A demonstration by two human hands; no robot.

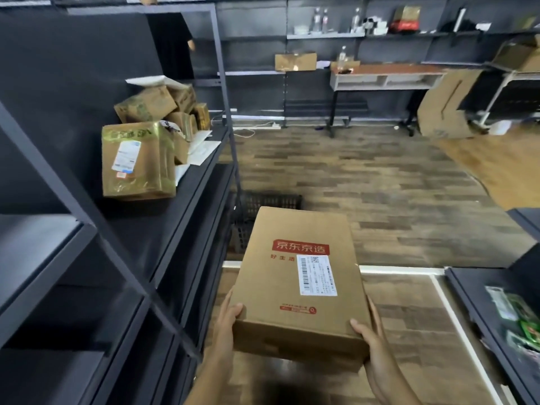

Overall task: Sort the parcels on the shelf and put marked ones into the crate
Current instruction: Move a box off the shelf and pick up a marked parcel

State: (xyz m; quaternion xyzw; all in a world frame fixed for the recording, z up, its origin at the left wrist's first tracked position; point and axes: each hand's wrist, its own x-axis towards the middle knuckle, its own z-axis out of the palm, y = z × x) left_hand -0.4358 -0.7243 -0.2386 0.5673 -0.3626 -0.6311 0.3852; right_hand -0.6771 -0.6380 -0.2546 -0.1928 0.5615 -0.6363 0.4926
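Note:
I hold a flat brown cardboard parcel [298, 276] with a red logo and a white shipping label, level in front of me over the floor. My left hand [226, 320] grips its near left corner and my right hand [369, 343] grips its near right corner. Beyond the parcel, a black slatted crate [271, 201] stands on the floor beside the shelf, its near part hidden by the parcel. On the dark shelf [163, 217] to my left lie several taped brown parcels, the nearest a tall box [137, 160] with a white label.
White envelopes [201, 147] lie at the shelf edge. A person in black [172, 45] stands behind the shelf frame. A desk [385, 77] and leaning cardboard [444, 106] stand at the back wall. Another dark shelf [496, 314] with green packets is at my right.

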